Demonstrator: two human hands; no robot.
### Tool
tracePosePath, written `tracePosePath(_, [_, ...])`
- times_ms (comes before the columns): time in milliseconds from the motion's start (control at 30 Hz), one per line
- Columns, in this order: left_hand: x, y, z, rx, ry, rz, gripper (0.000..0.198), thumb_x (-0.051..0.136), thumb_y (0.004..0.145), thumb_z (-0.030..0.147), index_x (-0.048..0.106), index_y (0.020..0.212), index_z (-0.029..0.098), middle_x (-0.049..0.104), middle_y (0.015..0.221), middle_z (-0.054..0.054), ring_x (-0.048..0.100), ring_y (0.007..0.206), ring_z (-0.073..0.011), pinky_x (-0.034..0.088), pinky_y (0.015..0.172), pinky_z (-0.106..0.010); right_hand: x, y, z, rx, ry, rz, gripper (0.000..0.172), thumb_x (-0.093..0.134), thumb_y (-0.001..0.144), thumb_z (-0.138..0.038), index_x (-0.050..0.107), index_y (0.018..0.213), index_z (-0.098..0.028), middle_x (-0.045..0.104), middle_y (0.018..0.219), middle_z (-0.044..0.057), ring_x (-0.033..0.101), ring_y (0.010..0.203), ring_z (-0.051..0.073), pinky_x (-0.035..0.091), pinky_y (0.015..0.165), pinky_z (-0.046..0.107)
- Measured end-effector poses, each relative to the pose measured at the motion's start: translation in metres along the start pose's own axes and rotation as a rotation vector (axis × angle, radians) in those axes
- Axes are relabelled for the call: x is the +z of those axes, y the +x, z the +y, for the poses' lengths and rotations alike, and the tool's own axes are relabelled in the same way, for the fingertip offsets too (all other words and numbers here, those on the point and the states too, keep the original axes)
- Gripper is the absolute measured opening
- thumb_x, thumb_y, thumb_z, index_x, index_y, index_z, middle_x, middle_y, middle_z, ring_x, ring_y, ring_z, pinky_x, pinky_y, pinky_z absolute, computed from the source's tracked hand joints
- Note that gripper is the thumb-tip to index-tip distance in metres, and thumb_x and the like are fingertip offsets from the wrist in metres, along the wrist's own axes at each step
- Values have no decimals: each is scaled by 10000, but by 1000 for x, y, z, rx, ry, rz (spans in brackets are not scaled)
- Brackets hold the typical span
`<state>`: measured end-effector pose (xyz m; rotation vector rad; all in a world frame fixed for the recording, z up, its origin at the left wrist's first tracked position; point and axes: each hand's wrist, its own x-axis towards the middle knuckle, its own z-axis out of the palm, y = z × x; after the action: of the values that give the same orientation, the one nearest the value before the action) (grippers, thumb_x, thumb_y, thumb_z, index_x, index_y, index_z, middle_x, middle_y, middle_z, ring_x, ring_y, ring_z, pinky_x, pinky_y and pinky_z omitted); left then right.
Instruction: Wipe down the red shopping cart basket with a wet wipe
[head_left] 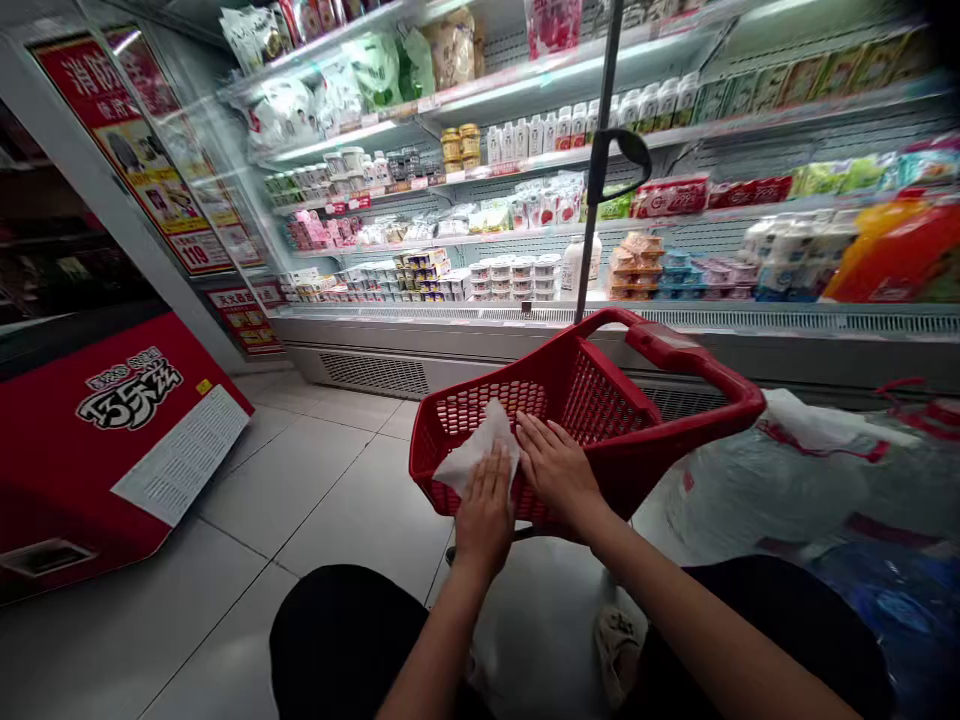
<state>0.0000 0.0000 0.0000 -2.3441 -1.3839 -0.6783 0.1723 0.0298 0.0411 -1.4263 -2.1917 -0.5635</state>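
A red plastic shopping cart (495,385) with lattice walls stands in front of me, its handle toward the right. My left hand (487,505) is over its near rim, holding a white wipe (469,450) under its straight fingers. The wipe fans out past the fingertips inside the basket; the left thumb is hidden. My right hand (556,465) lies beside it across the same rim, fingers stretched out, with nothing visible in it. Its fingertips are close to the wipe's right edge.
A refrigerated shelf unit (360,330) full of dairy goods runs behind the cart. A dark pole (600,160) rises beyond the cart. Plastic-wrapped bottles (780,480) stand at right, a red freezer (150,430) at left. Pale floor tiles (352,500) lie between.
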Motion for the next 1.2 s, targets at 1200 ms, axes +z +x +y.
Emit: tracePosePath(1200, [-4,9,6,-136,-64,46,763,375,999,95,47,1682,187,264,1710,-105,277,1577,-234,341,1271,-473,-23,1,43,95,-94,13,417,373,1076,-251,735,1270,-181,706,1357,80,623,1288,256,242,1248,520])
